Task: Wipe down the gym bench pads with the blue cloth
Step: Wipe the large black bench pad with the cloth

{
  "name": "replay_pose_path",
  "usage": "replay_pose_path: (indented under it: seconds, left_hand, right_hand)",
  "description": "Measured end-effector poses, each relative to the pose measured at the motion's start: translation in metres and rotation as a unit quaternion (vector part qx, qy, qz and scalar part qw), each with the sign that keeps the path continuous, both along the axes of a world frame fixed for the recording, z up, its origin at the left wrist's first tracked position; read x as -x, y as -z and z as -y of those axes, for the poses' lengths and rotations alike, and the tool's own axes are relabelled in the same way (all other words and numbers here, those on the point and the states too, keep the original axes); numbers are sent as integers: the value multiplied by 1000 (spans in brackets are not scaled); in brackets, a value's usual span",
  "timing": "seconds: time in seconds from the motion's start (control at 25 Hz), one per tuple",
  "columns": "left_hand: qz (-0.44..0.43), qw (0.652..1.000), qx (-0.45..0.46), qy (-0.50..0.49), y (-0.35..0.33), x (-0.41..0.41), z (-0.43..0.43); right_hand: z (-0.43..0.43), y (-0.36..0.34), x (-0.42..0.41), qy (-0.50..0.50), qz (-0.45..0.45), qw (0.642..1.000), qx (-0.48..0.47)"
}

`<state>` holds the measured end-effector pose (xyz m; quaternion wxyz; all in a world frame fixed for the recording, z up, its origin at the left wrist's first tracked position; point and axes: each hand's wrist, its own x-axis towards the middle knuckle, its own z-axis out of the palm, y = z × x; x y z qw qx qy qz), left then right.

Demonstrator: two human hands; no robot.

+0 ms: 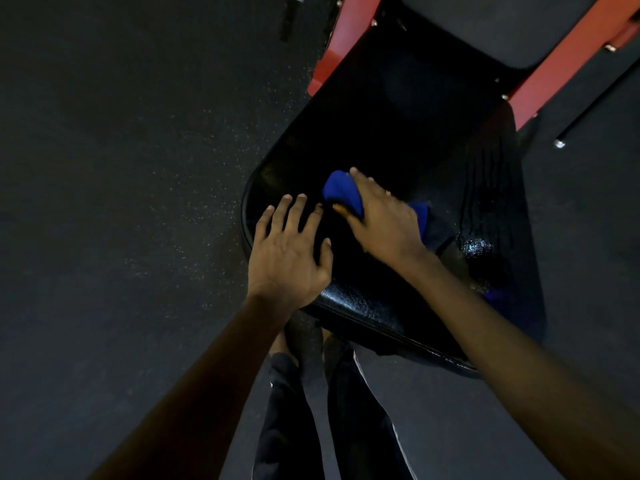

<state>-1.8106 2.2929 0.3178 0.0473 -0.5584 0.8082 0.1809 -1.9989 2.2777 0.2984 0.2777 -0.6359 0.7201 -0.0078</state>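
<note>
Head view, and from my station the left of the picture is all floor [121, 168], a dark matte rubber flecked with pale specks. Next comes the left hand [287, 251], laid flat on the near-left corner of the seat pad [398, 133] with its fingers straight and spread, holding nothing. The pad is glossy black vinyl with a fine grain and a piped rounded edge. It is broad at the near end and narrows toward the far end, its long axis running from near to far and leaning a little right. Below its near edge I see the person's legs in dark trousers [294, 427]. Just right of the left hand's fingertips lies the blue cloth [341, 192], soft and bunched, on the near-left part of the pad, its length running from far-left to near-right. The right hand [377, 220] presses down on it, fingers curled over the top and thumb tucked against the near side, so the cloth is gripped. Right of that wrist a wet patch [476, 247] glistens on the pad. Farther off, a red frame [554, 74] of flat painted metal flanks the pad's narrow end, with the matte back pad [502, 26] between its two sides. At the far right a thin black bar [588, 105] slants over the floor.
</note>
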Motion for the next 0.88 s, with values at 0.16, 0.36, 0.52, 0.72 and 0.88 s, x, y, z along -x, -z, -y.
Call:
replay_pose_path:
  seconds: [0.16, 0.36, 0.52, 0.72, 0.88]
  left_hand:
    - [-6, 1000, -3, -3, -1, 0, 0]
    - [-8, 1000, 6, -7, -1, -1, 0]
    - [-12, 1000, 6, -5, -1, -1, 0]
    - [-5, 1000, 2, -3, -1, -2, 0]
    - [-3, 1000, -3, -1, -1, -2, 0]
  right_hand:
    - [17, 8, 12, 30, 19, 999, 2]
    - [57, 12, 4, 115, -8, 993, -29]
    - [40, -20, 16, 249, 360, 895, -86]
    - [51, -15, 51, 236, 235, 932, -145]
    - [69, -18, 72, 92, 113, 988, -48]
